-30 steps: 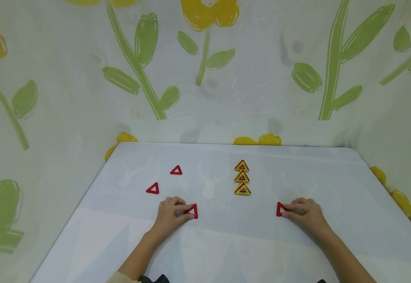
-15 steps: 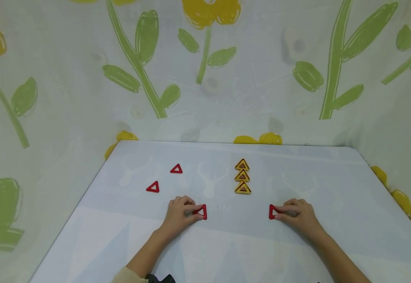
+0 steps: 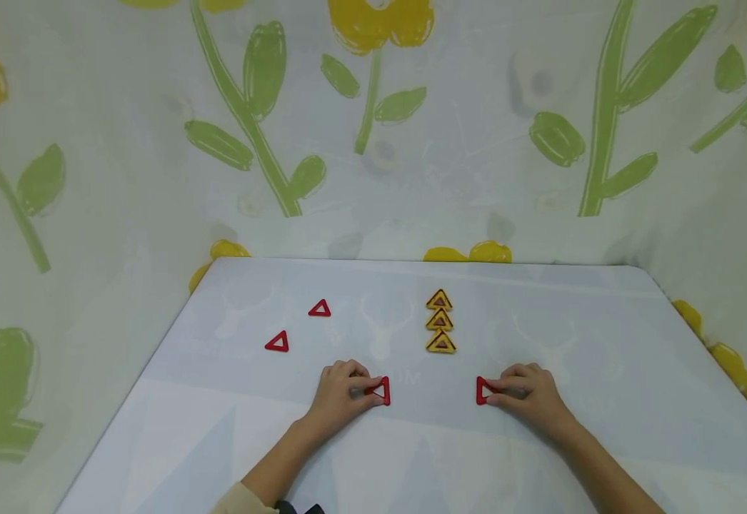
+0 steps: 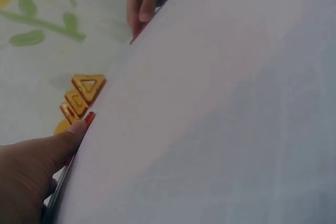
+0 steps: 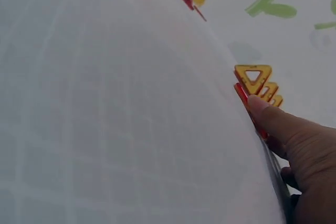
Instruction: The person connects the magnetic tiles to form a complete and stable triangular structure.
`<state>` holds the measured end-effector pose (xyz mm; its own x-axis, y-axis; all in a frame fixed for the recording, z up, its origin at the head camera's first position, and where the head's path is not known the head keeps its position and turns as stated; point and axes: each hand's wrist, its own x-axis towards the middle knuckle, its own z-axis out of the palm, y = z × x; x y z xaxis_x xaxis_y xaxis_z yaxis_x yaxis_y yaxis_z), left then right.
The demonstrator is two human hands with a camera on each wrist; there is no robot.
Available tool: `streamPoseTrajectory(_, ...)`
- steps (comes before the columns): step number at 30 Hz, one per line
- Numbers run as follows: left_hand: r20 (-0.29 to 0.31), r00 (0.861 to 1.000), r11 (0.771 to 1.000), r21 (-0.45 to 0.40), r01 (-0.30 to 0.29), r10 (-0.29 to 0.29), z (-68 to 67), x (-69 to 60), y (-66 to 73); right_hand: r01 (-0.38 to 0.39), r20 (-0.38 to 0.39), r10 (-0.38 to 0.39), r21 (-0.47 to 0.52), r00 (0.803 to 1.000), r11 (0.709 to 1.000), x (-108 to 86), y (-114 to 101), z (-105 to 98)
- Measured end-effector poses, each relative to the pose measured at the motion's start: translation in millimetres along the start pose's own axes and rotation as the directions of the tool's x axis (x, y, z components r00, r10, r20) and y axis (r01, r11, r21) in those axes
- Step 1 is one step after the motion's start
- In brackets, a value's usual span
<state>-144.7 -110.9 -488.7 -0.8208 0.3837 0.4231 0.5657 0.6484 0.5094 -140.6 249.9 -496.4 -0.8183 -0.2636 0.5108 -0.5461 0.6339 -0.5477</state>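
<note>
My left hand (image 3: 340, 394) pinches a red triangular frame (image 3: 387, 391) between thumb and fingers, a flat side facing right. Opposite it, my right hand (image 3: 533, 397) pinches a matching red triangular frame (image 3: 479, 391), its flat side facing left. A gap separates the two held frames. Beyond that gap, three yellow triangular pieces (image 3: 440, 350) with reddish centres form a row running away from me. In the right wrist view the nearest yellow piece (image 5: 261, 69) looks raised off the tabletop. Fingers partly cover each held frame.
Two more red triangular frames, one nearer (image 3: 277, 349) and one farther (image 3: 320, 314), lie left of the yellow row. The white table (image 3: 605, 321) has faint printed shapes. Behind it hangs a light backdrop (image 3: 450, 178) with yellow flowers and green leaves.
Both hands have moved inward and slightly nearer the person, each carrying its red triangular frame, so the gap between the frames has narrowed. The yellow pieces and loose red frames have stayed put.
</note>
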Motion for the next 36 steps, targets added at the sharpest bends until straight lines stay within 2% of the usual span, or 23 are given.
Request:
streamPoseTrajectory(8,0.053,0.998,0.999,-0.034,0.036,-0.034,6.8,4.1,14.3,0.084,0.003,-0.084,0.040,0.996,0.996,2.8,-6.6,6.9)
streamPoseTrajectory(16,0.051,0.998,0.998,-0.039,-0.040,0.042,18.6,11.9,27.0,0.121,0.003,-0.121,0.047,0.993,0.992,4.2,-9.6,13.8)
streamPoseTrajectory(26,0.107,0.992,0.998,-0.024,-0.058,0.061,29.2,20.3,36.8,0.108,0.029,-0.108,0.027,0.994,0.994,4.6,-19.5,20.5)
streamPoseTrajectory(36,0.104,0.988,0.993,0.019,-0.116,0.114,38.7,30.8,39.3,0.075,0.068,-0.075,-0.001,0.995,0.997,6.0,-28.4,26.5)
